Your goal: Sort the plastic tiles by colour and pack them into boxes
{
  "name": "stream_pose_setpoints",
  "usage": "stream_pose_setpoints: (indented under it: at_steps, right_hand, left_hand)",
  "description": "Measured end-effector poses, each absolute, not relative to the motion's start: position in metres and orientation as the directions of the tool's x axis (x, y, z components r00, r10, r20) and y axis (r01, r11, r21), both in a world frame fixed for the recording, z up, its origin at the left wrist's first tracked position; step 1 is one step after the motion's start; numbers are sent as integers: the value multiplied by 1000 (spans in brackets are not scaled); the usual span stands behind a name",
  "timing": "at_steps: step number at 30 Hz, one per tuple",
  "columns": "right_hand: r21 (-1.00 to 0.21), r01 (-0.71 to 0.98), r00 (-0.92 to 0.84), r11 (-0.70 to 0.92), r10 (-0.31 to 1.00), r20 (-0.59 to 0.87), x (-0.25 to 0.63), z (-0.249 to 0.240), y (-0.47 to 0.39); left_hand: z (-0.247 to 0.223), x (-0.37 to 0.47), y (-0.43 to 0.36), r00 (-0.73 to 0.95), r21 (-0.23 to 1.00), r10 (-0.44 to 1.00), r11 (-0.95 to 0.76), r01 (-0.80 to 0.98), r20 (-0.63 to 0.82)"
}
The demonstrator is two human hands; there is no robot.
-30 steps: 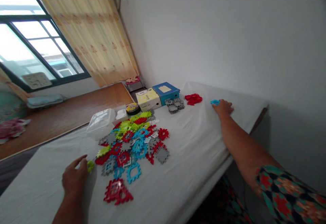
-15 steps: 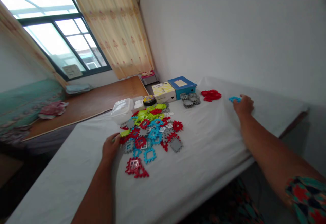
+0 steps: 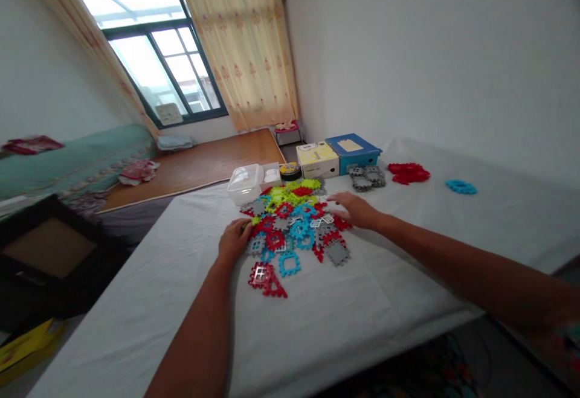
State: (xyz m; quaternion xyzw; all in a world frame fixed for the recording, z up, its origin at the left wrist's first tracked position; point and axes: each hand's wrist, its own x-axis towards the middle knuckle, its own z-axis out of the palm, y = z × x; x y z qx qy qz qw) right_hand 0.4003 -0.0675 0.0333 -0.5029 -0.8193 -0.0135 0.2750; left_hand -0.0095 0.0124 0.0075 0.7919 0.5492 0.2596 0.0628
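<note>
Two hands at pile of interlocking plastic tiles [image 3: 294, 223] on bench [image 3: 344, 319]: left hand [image 3: 233, 242] at near-left edge, fingers seemingly curled on green tile [image 3: 247, 225]; right hand [image 3: 356, 209] at right edge, fingers spread flat.

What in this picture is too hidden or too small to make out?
- Left hand: its fingertips are hidden at the edge of the tile pile, so a grip cannot be judged.
- Right hand: lies over the pile; what its palm covers is hidden.
- Printing on the yellow box and blue box: too small.
- Clear tub: contents blurred.
- Right sleeve: cut off by the frame's right edge.
</note>
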Motion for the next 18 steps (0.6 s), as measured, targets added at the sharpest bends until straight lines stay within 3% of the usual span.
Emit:
stream_pose_setpoints:
  at_steps: [3,8,11,15,18]
  right_hand:
    - [-192,823,-418,534,799,432,343,42,-50]
    - [-178,895,-338,410,882,328,300,38,-27]
    - [-187,839,-434,512,835,337,294,36,-24]
    - [-256,621,-654,741,669,352,302,40,-30]
    - [-359,587,-609,726,688,395,317,42,-35]
  left_hand:
    - [7,-11,13,281,387,890,-416,823,358]
    - [7,-11,15,288,413,880,-438,798,377]
    - [6,-12,17,281,420,885,-429,800,370]
    - [3,-13,19,277,425,893,-418,803,355]
    - [4,-13,18,276,426,888,-426,798,369]
